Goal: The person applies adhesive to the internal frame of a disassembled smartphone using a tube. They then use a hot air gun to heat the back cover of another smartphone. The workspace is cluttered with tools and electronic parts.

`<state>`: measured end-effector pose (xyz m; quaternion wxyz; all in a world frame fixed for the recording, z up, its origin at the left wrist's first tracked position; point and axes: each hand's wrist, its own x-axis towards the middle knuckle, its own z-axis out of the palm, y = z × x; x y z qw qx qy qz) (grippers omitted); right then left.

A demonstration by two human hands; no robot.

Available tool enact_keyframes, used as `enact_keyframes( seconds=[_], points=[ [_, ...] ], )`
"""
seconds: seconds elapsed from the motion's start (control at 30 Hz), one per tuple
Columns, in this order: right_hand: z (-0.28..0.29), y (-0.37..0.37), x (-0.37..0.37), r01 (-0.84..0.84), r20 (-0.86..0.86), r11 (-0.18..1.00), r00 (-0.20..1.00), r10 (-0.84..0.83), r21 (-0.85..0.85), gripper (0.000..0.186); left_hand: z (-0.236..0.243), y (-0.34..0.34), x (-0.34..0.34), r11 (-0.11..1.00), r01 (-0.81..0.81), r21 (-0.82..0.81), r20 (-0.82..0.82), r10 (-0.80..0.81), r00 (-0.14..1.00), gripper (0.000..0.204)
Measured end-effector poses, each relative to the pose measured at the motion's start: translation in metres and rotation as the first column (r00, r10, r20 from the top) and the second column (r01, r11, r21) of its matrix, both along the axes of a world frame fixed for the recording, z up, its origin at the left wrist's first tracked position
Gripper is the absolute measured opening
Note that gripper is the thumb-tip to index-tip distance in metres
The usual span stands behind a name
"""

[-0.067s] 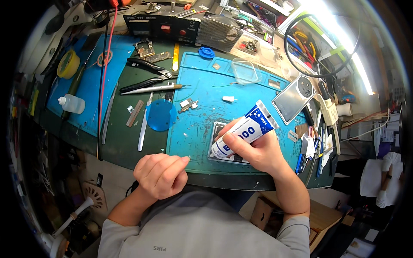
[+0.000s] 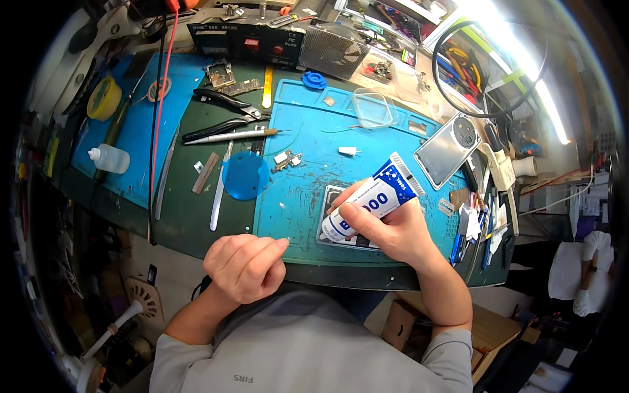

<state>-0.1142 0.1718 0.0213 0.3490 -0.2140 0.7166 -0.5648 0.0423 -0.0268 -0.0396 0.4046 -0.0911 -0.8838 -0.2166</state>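
Note:
A white and blue squeeze tube (image 2: 375, 202) is gripped in my right hand (image 2: 393, 229), thumb across its front. The tube tilts, with its crimped end up to the right and its narrow end down to the left. Directly beneath lies an opened phone body (image 2: 327, 208), partly covered by the tube and hand. My left hand (image 2: 246, 267) hovers at the mat's near edge, fingers curled and pinched together; whatever might be inside them is hidden. A small white cap with a pin (image 2: 348, 150) rests on the blue work mat (image 2: 308, 190) beyond the tube.
A phone back panel with a round camera ring (image 2: 449, 149) lies to the right, near several pens and tools (image 2: 481, 229). On the left are cutting pliers (image 2: 226, 118), a translucent blue disc (image 2: 246, 175) and a squeeze bottle (image 2: 110, 158). A clear plastic box (image 2: 375, 110) stands farther back.

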Motion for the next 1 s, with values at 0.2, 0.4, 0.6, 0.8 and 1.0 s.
enact_keyframes(
  seconds=[0.2, 0.4, 0.6, 0.8, 1.0],
  points=[
    [-0.0028, 0.0008, -0.0007, -0.004, -0.035, 1.0, 0.999, 0.004, 0.001, 0.019, -0.0052, -0.0001, -0.0015, 1.0, -0.03, -0.003, -0.037, 0.03, 0.999, 0.027],
    [-0.0023, 0.0004, -0.0004, 0.005, -0.035, 1.0, 0.999, -0.005, -0.007, 0.019, -0.0051, -0.0003, -0.0015, 0.999, -0.031, -0.007, -0.032, 0.031, 0.999, 0.028],
    [-0.0023, 0.0006, -0.0006, 0.007, -0.029, 1.0, 1.0, -0.007, -0.012, 0.019, -0.0037, -0.0004, -0.0014, 1.0, -0.027, -0.009, -0.02, 0.027, 0.999, 0.029],
    [0.001, -0.0002, -0.0006, 0.008, -0.021, 1.0, 1.0, -0.008, -0.01, 0.019, -0.0045, -0.0003, -0.0018, 0.999, -0.031, -0.01, -0.023, 0.031, 0.999, 0.03],
    [-0.0002, 0.0002, -0.0013, 0.006, -0.03, 1.0, 1.0, -0.006, -0.005, 0.02, -0.0055, 0.0, -0.0019, 0.999, -0.037, -0.012, -0.024, 0.037, 0.999, 0.031]
  ],
)
